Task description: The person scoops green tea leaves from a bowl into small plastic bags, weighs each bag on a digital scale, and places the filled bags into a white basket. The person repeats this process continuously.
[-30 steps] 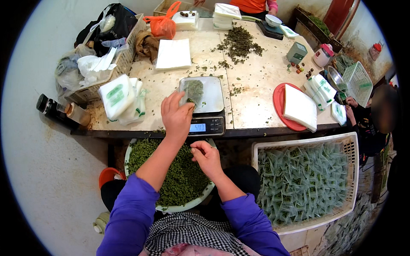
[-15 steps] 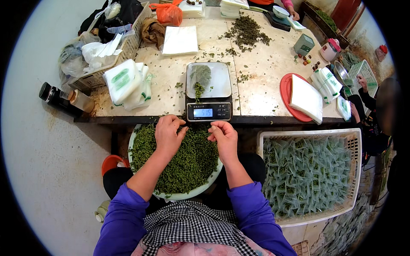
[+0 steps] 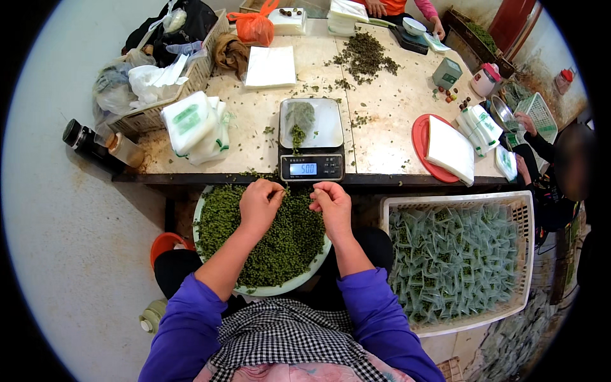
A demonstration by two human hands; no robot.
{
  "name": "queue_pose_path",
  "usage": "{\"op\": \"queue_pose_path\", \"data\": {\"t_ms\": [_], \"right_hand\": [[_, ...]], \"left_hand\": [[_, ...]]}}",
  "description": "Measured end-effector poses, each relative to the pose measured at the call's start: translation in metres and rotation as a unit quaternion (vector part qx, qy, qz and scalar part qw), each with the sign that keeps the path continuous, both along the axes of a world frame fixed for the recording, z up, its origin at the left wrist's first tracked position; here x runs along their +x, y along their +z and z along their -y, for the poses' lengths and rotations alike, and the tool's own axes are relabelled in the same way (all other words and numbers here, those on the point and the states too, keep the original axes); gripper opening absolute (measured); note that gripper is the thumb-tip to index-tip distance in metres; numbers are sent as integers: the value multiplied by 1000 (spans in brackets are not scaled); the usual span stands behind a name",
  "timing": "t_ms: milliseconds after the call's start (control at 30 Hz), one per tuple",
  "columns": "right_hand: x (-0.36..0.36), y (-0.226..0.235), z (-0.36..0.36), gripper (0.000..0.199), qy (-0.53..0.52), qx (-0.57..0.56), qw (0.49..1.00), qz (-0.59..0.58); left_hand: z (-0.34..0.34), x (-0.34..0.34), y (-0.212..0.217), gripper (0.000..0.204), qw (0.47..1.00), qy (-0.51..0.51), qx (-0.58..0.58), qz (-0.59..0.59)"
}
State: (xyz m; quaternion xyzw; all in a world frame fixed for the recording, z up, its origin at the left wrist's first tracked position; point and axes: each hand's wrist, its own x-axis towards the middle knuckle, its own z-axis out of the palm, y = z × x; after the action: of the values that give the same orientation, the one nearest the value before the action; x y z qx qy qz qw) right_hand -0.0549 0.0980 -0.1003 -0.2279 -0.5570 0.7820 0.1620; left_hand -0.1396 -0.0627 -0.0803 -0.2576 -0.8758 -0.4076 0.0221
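Observation:
A round basin (image 3: 310, 275) full of small green berries, like green peppercorns, rests between my knees. Over its far part hovers my left hand (image 3: 259, 205), thumb and forefinger pinched; what they hold, if anything, is too small to name. Opposite it, my right hand (image 3: 332, 207) is also closed in a pinch, its contents hidden. Just beyond both hands stands a digital kitchen scale (image 3: 312, 167) with a lit display at the table edge. On its pan lies a clear plastic bag (image 3: 299, 117) partly filled with green berries, a small sprig spilling toward me.
A white crate (image 3: 525, 254) of filled clear bags sits at right. Plastic bag stacks (image 3: 191, 124) lie left of the scale, others on a red plate (image 3: 420, 146). A dark berry pile (image 3: 366, 56) lies farther back. Co-workers' hands (image 3: 523, 124) show at right and at the far side.
My left hand has shifted a little right and slightly down, closer to my right hand. The scale's reading has changed. My right hand stays nearly in place.

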Motion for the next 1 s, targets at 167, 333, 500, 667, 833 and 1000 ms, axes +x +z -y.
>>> {"op": "queue_pose_path", "data": {"t_ms": [167, 333, 500, 667, 833, 1000], "right_hand": [[-2, -6, 4, 27, 26, 22, 998, -57], [-2, 1, 16, 34, 131, 33, 989, -53], [-2, -2, 16, 15, 99, 237, 966, -27], [-2, 7, 17, 16, 66, 385, 919, -54], [-3, 18, 18, 16, 72, 437, 895, -56], [-6, 12, 18, 12, 66, 520, 849, -72]], "left_hand": [[9, -3, 3, 9, 898, -30, 286, 334], [3, 11, 0, 9, 785, -52, 414, 459], [6, 13, 0, 19, 760, -56, 420, 493], [3, 11, 16, 32, 833, -82, 339, 430], [14, 4, -1, 21, 943, -90, 188, 259], [20, 6, 8, 18, 989, -59, 69, 121]]}}
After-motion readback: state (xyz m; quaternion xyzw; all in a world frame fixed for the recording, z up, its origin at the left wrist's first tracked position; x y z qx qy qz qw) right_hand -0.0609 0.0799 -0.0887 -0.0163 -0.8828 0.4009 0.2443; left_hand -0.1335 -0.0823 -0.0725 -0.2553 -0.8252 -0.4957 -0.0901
